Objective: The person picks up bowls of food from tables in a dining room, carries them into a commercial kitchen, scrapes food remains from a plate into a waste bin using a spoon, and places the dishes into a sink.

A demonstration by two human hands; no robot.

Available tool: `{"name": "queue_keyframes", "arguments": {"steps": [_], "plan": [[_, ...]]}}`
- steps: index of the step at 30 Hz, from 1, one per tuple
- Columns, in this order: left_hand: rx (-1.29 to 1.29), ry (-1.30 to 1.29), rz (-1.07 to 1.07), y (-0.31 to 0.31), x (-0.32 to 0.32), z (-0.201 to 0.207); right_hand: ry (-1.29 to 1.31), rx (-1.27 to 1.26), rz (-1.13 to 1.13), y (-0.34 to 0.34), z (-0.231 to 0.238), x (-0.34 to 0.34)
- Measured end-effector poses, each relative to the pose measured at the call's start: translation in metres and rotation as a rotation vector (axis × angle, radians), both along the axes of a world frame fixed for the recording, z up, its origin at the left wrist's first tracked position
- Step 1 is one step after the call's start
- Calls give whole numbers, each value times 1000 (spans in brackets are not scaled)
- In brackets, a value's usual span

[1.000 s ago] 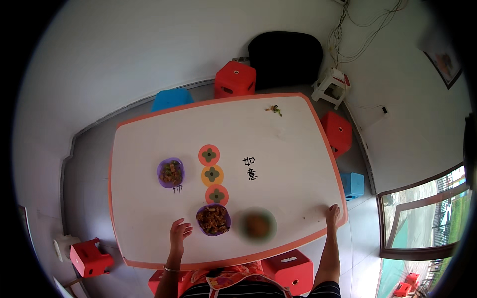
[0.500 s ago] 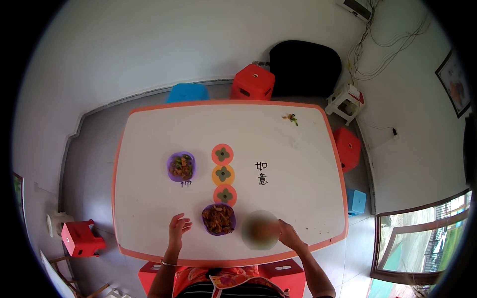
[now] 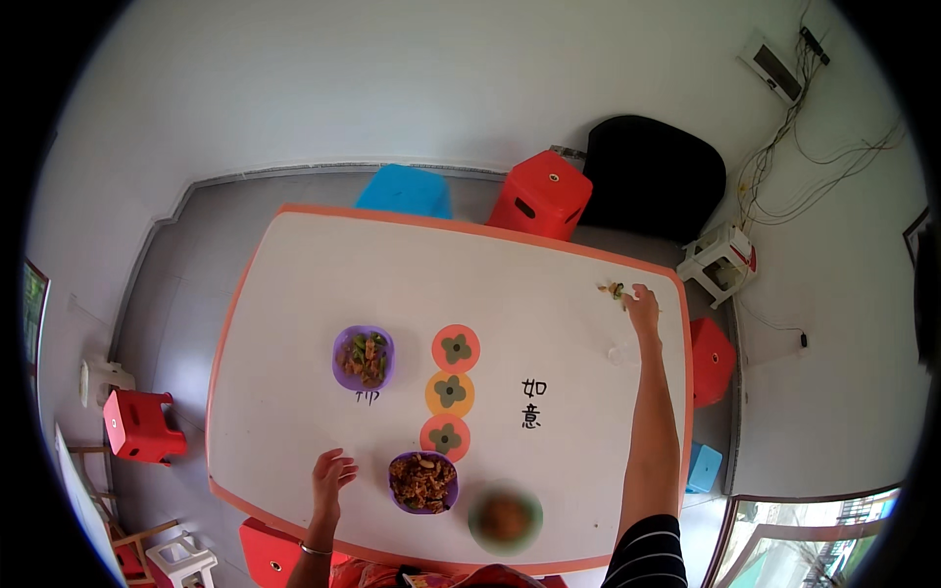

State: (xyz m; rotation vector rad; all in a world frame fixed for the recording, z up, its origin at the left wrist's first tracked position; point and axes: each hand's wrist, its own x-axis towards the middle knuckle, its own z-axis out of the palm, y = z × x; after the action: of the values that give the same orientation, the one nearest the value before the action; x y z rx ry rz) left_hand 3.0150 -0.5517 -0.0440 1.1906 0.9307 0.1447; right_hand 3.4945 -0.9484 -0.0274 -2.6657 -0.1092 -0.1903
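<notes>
My left hand (image 3: 334, 477), fingers apart and holding nothing, hovers over the near left part of the white table. To its right is a purple bowl (image 3: 423, 482) of brown, chopped cooked food. My right arm stretches to the far right corner, where my right hand (image 3: 642, 306) is beside a small pile of food scraps (image 3: 615, 289); its fingers look bent and apart, with nothing visible in them. A round, pale green bowl (image 3: 506, 517) with brownish contents, blurred, stands near the front edge. Farther left, another purple bowl (image 3: 364, 358) contains green and brown food.
The white table (image 3: 549, 323) has an orange border, three painted flowers (image 3: 450, 393) and black characters. Around it stand a blue stool (image 3: 404, 190), red stools (image 3: 542, 195) and a white stool (image 3: 718, 263). A black rounded panel (image 3: 655, 178) leans by the far wall.
My right hand has left the green bowl's side and reached to the scraps at the far right corner. My left hand stays open over the table. The whole view has shifted and tilted.
</notes>
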Motion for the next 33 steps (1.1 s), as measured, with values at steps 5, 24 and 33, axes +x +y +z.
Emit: {"name": "queue_keyframes", "arguments": {"steps": [5,24,33], "plan": [[20,12,69,-2,4,4,196,-100,-105,-6,-45,49],[212,18,8,92,119,-29,177,76,248,101,-59,-5],[510,201,-310,89,159,-30,593,563,845,282,9,-158]]}}
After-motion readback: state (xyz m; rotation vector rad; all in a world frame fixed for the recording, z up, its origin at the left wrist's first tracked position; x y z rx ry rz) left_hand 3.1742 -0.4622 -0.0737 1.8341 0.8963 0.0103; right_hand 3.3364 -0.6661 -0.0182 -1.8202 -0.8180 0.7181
